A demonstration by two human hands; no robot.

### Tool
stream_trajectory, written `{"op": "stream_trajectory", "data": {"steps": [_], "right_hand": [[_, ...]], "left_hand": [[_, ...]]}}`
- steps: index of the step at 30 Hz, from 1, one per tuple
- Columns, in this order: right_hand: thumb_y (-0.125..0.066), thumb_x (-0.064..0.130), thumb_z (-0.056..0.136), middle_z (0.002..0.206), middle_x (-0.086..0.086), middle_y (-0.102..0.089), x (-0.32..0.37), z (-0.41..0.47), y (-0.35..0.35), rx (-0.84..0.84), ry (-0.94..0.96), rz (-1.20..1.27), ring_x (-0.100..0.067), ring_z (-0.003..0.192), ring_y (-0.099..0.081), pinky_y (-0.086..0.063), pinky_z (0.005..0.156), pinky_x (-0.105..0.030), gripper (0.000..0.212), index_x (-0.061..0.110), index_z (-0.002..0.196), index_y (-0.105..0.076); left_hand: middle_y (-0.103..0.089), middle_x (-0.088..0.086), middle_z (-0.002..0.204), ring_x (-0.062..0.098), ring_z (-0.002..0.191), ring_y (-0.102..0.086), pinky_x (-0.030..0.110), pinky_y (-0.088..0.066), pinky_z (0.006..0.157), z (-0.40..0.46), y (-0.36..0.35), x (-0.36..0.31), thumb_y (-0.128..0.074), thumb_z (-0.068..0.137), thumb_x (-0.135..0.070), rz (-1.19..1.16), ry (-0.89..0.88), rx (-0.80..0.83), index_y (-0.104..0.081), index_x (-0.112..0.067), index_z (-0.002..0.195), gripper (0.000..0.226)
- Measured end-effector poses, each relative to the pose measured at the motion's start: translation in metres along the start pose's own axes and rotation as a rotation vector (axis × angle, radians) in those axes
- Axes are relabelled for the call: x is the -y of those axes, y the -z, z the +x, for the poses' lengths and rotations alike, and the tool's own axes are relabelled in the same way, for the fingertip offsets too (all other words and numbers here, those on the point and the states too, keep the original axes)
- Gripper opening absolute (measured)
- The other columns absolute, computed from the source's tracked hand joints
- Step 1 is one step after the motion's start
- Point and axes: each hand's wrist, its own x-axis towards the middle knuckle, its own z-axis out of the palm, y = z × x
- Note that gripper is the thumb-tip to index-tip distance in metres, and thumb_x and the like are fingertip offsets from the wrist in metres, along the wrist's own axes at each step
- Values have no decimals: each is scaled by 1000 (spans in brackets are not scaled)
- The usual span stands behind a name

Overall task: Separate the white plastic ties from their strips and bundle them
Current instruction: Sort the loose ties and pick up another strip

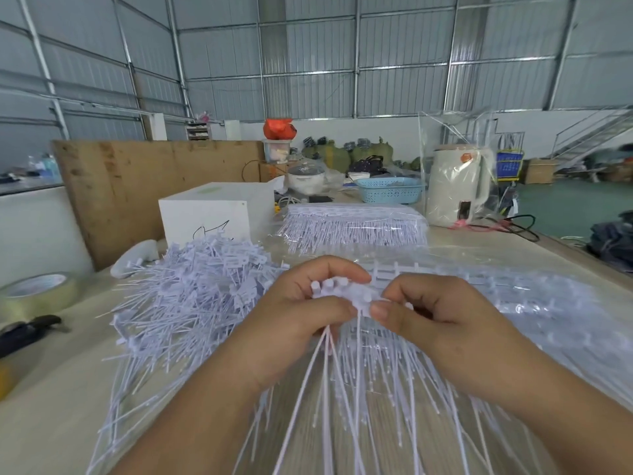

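Ties meet our hands at the middle of the view: our left hand (301,310) curls its fingers round a small bunch of white plastic ties (337,296), their blocky heads poking up above the knuckles and their thin tails (308,389) hanging down toward us past the wrist. Our right hand (424,313) sits just beside the left, thumb and forefinger pinching the head of a tie at the right edge of that same bunch, so both hands touch the one cluster.

Just behind the fingertips lies a white strip (411,270) with ties attached to it, running away to the right over a clear plastic sheet (534,303) spread on the tabletop (51,423). More tie tails fan out under and between our forearms, near the tabletop's front edge.

To the left of our left hand, close to it, a loose pile of ties (191,289) lies heaped on the tabletop. Farther back, well apart from the hands, a wrapped stack of strips (356,224) rests beside a white box (212,210). At the far left we see a roll of tape (37,296) and a dark-handled tool (27,332). Behind the stack stand a blue basket (390,190) and a white kettle (459,185) in a clear bag.
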Motion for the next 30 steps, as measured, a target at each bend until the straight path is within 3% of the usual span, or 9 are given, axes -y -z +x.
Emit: {"op": "stream_trajectory", "data": {"steps": [6, 8, 12, 13, 18, 21, 23, 25, 30], "right_hand": [[-66, 47, 80, 44, 11, -33, -2, 2, 3, 7, 1, -51, -4, 40, -28, -22, 42, -14, 27, 22, 68, -63], [-68, 41, 83, 45, 9, -34, -3, 2, 4, 14, 1, -69, -4, 40, -28, -21, 43, -16, 22, 24, 70, -64], [-68, 36, 86, 57, -6, -45, -4, 1, 2, 52, -10, -59, -7, 44, -33, -27, 45, -22, 6, 30, 85, -65], [-66, 32, 88, 58, -3, -45, -5, 1, 3, 53, -9, -36, -7, 44, -33, -28, 46, -21, 1, 32, 89, -65], [-62, 23, 91, 64, 9, -48, -2, 0, 5, 81, 8, -3, -7, 54, -43, -34, 54, -17, 14, 32, 102, -64], [-60, 41, 87, 66, 0, -52, 1, 0, 9, 22, 25, -189, -14, 57, -48, -40, 57, -30, 16, 27, 89, -66], [-54, 52, 87, 55, 0, -43, 3, -1, 11, 22, 68, -382, -11, 47, -40, -32, 49, -25, 36, 21, 69, -57], [-52, 54, 88, 48, 4, -34, 5, 0, 13, 47, 22, -372, -10, 42, -33, -28, 48, -24, 46, 19, 59, -43], [-56, 51, 87, 45, 11, -34, 2, 1, 15, 121, -53, -220, -5, 41, -31, -29, 45, -17, 37, 34, 55, -48]], "left_hand": [[-59, -6, 71, 5, 57, -50, 17, -42, 56, -3, 2, -2, -64, 66, -15, 17, -6, 175, -74, -24, 86, 24], [-62, -11, 72, 1, 61, -53, 14, -43, 59, -3, 3, -3, -71, 70, -8, 40, -1, 203, -73, -24, 87, 23], [-66, -12, 75, 1, 68, -59, 14, -47, 63, -2, 3, -2, -74, 74, -6, 121, 55, 157, -74, -25, 84, 22], [-66, -11, 76, 2, 70, -60, 14, -47, 64, -1, 3, -2, -74, 73, -8, 126, 65, 139, -75, -25, 84, 20], [-60, -15, 67, -2, 61, -54, 10, -43, 59, -2, 2, -4, -73, 75, -11, 125, 43, 125, -73, -26, 76, 15], [-60, -13, 66, -2, 58, -54, 11, -43, 56, -2, 2, -5, -74, 73, -9, 108, 16, 101, -72, -25, 73, 16], [-61, -13, 65, -1, 57, -55, 12, -43, 53, -2, 3, -4, -74, 70, -8, 100, 18, 66, -72, -25, 72, 17], [-61, -12, 64, 0, 57, -55, 13, -44, 53, -1, 3, -3, -75, 71, -9, 93, 21, 50, -71, -25, 71, 17], [-58, -7, 64, 7, 55, -50, 20, -43, 50, -1, 3, -1, -80, 67, -26, 93, 51, 53, -70, -24, 71, 10]]}}
